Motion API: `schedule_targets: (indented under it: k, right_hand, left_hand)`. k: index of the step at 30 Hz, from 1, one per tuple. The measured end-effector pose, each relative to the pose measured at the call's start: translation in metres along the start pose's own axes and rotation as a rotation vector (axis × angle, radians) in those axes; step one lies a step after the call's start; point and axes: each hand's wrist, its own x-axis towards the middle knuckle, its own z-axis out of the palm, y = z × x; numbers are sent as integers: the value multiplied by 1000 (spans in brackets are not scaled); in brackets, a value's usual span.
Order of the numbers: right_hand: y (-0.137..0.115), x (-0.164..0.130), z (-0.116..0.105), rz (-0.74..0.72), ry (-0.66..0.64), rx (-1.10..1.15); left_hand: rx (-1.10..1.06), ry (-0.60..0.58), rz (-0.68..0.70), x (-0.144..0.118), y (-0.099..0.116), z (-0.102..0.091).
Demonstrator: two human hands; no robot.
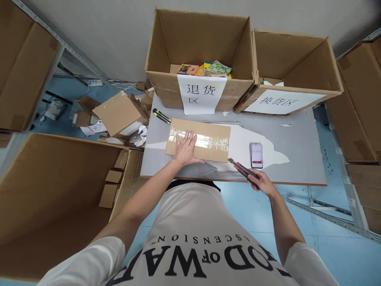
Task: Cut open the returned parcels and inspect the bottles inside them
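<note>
The left hand [186,149] lies flat, fingers spread wide, on a taped cardboard parcel [199,140] near the table's [297,139] front edge. The right hand [262,183] closes around a red-and-black utility knife [242,169], blade tip just beside the parcel's front right corner. The tape looks uncut, so the parcel remains sealed. A phone [256,155] lies right of it.

Two utility knives: a red one [244,170] and a yellow one [161,116]. One taped parcel [205,139], one phone [256,155], two labelled open cartons [199,85] [293,89].
</note>
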Motion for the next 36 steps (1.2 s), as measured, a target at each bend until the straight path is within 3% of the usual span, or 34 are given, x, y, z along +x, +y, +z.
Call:
schedule_targets:
  k: [4, 7, 12, 17, 24, 28, 30, 34, 36]
  right_hand:
    - [27, 1, -3, -71, 185, 49]
    - [47, 19, 7, -72, 341, 15]
    - [59, 68, 50, 6, 559, -444]
    - [59, 107, 84, 126, 573, -774]
    - [61, 121, 100, 201, 604, -854]
    - [56, 115, 99, 108, 623, -837]
    - [44, 113, 90, 12, 692, -785]
    - [-13, 117, 65, -346, 942, -727]
    - [-52, 120, 62, -563, 788, -852]
  left_hand:
    - [36, 26, 19, -2, -2, 1]
    - [42, 67, 113, -5, -6, 3]
    - [103, 124, 218, -18, -11, 8]
    - [183, 85, 168, -45, -11, 11]
    - [213, 29, 108, -60, -8, 10]
    - [203, 25, 84, -59, -7, 11]
    - [196, 18, 85, -59, -8, 11]
    - [189, -1, 96, -60, -10, 12]
    - [189, -4, 98, -60, -11, 11]
